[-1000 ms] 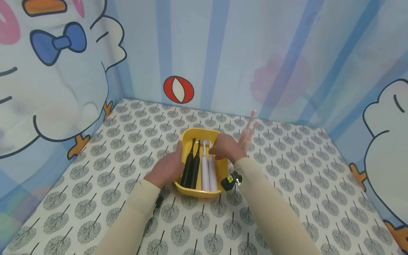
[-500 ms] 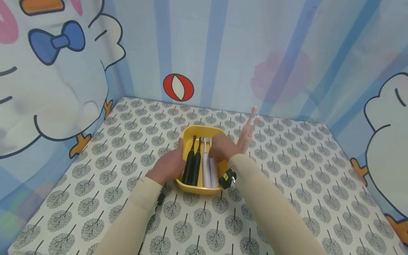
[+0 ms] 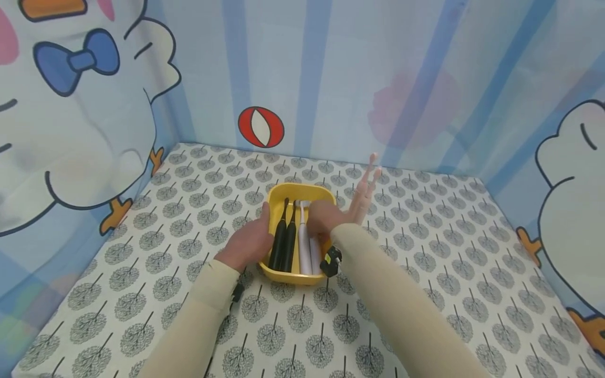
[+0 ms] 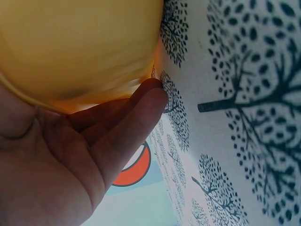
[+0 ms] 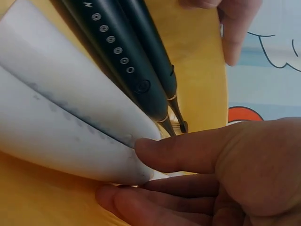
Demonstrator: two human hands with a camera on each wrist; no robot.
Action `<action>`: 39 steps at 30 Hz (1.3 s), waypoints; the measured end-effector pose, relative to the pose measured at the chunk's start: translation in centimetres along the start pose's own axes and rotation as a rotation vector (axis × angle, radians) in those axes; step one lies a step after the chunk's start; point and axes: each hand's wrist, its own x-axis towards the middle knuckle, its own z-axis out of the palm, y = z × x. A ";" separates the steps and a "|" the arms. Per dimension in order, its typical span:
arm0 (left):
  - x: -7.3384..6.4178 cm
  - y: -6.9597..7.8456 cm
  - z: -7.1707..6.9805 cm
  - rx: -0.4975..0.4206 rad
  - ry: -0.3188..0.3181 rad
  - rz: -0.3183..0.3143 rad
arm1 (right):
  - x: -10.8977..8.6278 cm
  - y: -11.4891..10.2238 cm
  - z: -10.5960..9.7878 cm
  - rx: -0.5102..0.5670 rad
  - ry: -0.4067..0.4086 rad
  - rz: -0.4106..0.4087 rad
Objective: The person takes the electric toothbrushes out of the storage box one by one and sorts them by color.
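A yellow plastic basket point(image 3: 288, 278) stands on the table, and my left hand point(image 3: 249, 241) grips its left side. In the left wrist view the fingers point(image 4: 127, 127) lie along the basket's outer wall. Inside, two black electric toothbrushes point(image 3: 289, 247) lie side by side on the left, heads pointing away. Two white electric toothbrushes point(image 3: 304, 247) lie to their right. My right hand point(image 3: 326, 218) reaches over the basket's right side and pinches the rightmost white electric toothbrush point(image 5: 70, 146) near its neck, thumb on top and fingers along its side. The hand hides its upper part in the head view.
Two pink electric toothbrushes point(image 3: 363, 197) are just beyond the right hand, right of the basket. A tree-patterned cloth point(image 3: 156, 257) covers the table. Cartoon-printed curtains point(image 3: 279, 63) rise behind and at both sides.
My right hand has moved slightly left and down into the basket, covering more of the rightmost white electric toothbrush. The left hand keeps its hold on the basket. The head view has shifted slightly.
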 end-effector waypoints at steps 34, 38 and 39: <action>0.1 0.0 -0.1 0.003 0.021 0.040 | 0.3 0.1 0.4 0.076 0.021 0.011; 0.0 -0.1 0.0 -0.008 0.018 0.042 | 0.2 0.5 0.4 0.100 0.059 -0.026; -0.1 -0.1 0.0 -0.012 0.017 0.040 | 0.2 0.6 0.4 0.112 0.066 -0.034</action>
